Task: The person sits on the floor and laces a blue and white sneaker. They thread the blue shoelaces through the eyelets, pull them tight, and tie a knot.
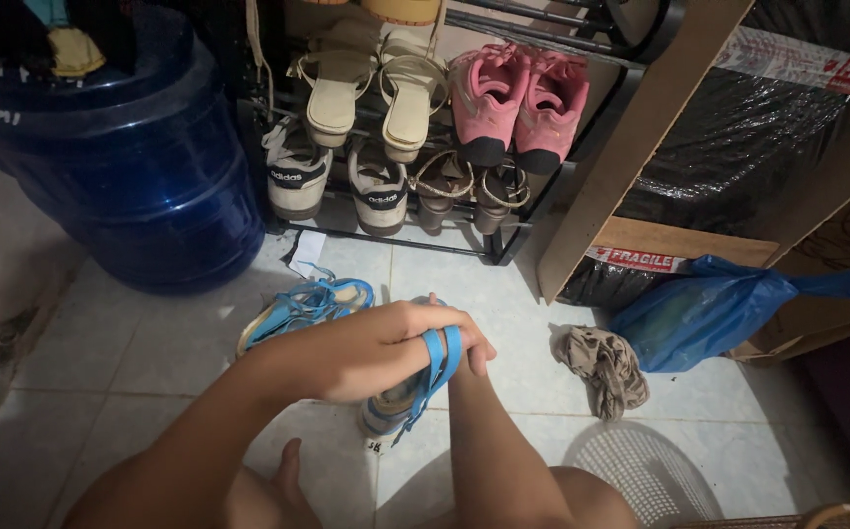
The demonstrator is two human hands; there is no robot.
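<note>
We see both of our hands meeting in the lower middle of the frame over a blue-strapped sandal (pixel 415 392). Our left hand (pixel 371 348) comes in from the lower left and lies across the top, its grip closed with the fingers curled around the sandal's blue straps (pixel 443 355), which loop over the knuckles. Our right hand (pixel 472 355) comes up from the bottom centre and is mostly hidden behind the left; only its fingertips show at the strap, so we cannot tell how its grip stands. The sandal's pale sole hangs below the hands, just above the tiled floor (pixel 151 362).

The matching second sandal (pixel 303 306) lies on the floor just up and left of the hands, its blue straps loose. A small slip of paper (pixel 306 252) lies above it, near the foot of the shoe rack (pixel 401 240).

The rack fills the upper middle of the frame. Its upper tier carries a pair of cream sandals (pixel 371 88) and a pair of pink sneakers (pixel 518 98); the lower tier carries white sneakers (pixel 337 176) and a pair of strappy brown sandals (pixel 469 191).

At upper left stands a big dark blue water jug (pixel 141 167). To the right of the hands a crumpled brownish cloth (pixel 603 364) lies on the tiles, and beside it a blue plastic bag (pixel 704 313) leans against a wooden crate (pixel 640 127) wrapped in dark plastic. A white mesh basket (pixel 640 470) sits at the bottom right.
</note>
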